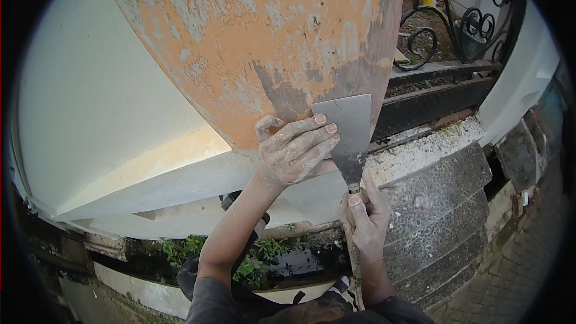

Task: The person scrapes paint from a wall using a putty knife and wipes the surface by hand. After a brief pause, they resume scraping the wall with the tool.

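A wide scraper [349, 127] with a grey metal blade stands upright against the wall pillar, its blade edge lying on the peeling orange surface [222, 30]. My right hand [367, 219] is closed around its handle, thumb on the neck below the blade. White dust coats both hands. My left hand [297, 150] reaches across from the left, back of the hand toward me. Its fingers are stretched out, with the tips resting on the blade's left side. The left thumb is bent near the orange paint. Bare grey-brown patches show around the blade's top.
Right of the pillar stands a black wrought-iron gate [444, 90]. Speckled stone slabs [438, 222] slope below it. A smooth white wall [90, 84] curves away to the left. Green plants [255, 270] grow in the dark, wet ditch [300, 261] near my body.
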A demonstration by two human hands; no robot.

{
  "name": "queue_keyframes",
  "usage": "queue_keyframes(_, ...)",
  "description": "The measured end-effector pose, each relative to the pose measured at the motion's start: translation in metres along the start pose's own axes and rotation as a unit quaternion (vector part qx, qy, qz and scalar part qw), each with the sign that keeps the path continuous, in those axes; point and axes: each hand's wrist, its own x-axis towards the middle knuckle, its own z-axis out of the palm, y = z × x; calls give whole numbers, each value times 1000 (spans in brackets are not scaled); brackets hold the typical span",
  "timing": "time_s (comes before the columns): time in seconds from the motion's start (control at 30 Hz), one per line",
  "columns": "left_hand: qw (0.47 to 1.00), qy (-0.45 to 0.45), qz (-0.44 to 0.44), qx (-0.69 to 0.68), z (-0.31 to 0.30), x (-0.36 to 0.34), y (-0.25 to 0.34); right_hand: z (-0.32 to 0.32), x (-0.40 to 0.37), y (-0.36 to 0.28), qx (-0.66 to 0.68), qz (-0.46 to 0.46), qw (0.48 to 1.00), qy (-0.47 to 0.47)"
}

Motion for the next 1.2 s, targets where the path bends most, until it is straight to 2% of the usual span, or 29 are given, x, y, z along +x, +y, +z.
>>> queue_keyframes(0.13, 1000, 1, -15, -21, 4, -13, 8, -9, -5, 4, -21, -11, 999, -33)
queue_keyframes(0.23, 1000, -3, 23, -2, -2, -5, -5, -6, -3, 4, -6, -2, 999, -40)
queue_keyframes(0.3, 1000, -4, -5, -10, 0, -10, 1, -8, -3, 3, -19, -1, 999, -47)
queue_keyframes(0.4, 1000, 4, 2, -5, -1, -9, -2, -4, -8, 3, 14, 20, 999, -43)
queue_keyframes(0.5, 1000, 4, 7, -4, -4, -7, -6, -1, -4, 2, -10, 5, 999, -36)
queue_keyframes(0.63, 999, 5, -33, -19, 0, -19, 5, -1, -11, 1, -22, 23, 999, -37)
queue_keyframes(0.7, 1000, 6, 1, -7, -1, -15, -4, 3, -8, 2, -20, 30, 999, -24)
queue_keyframes(0.73, 1000, 3, 18, -4, -1, -14, -6, 2, -8, 1, -23, 27, 999, -29)
queue_keyframes(0.83, 1000, -4, -26, -3, -2, -18, 5, 1, -13, 1, -15, 21, 999, -36)
queue_keyframes(0.93, 1000, -15, 7, 8, -6, -15, -2, 2, -10, 6, 1, 9, 999, -46)
queue_keyframes(1.03, 1000, 2, 10, -8, -2, -18, -4, 1, -13, 13, -7, -2, 999, -36)
queue_keyframes(1.13, 999, -25, -20, -18, -3, -24, 4, -1, -11, 20, -11, -22, 999, -47)
queue_keyframes(1.2, 1000, -10, 2, -2, -9, -13, -5, 7, -8, 17, -28, -8, 999, -29)
